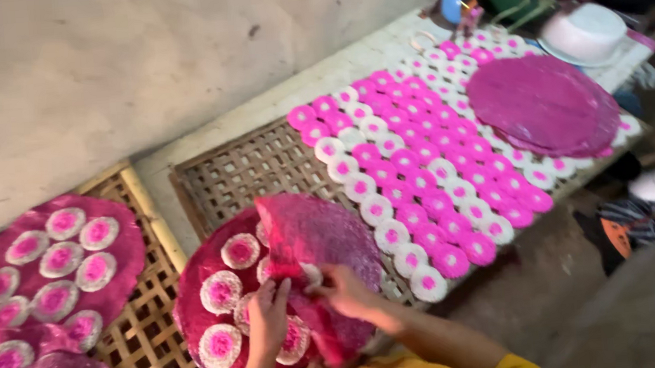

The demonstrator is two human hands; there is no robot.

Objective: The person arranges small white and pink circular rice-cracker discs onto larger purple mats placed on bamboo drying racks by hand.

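Pink sheet (324,235) being lifted; left hand (266,313), right hand (345,290) both pinching its edge. Advising slow, even peeling, sparing discs (219,291) beneath.

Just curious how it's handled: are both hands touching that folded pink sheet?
Touching. The head view shows the left hand and right hand both pinching the folded pink sheet, no gap.
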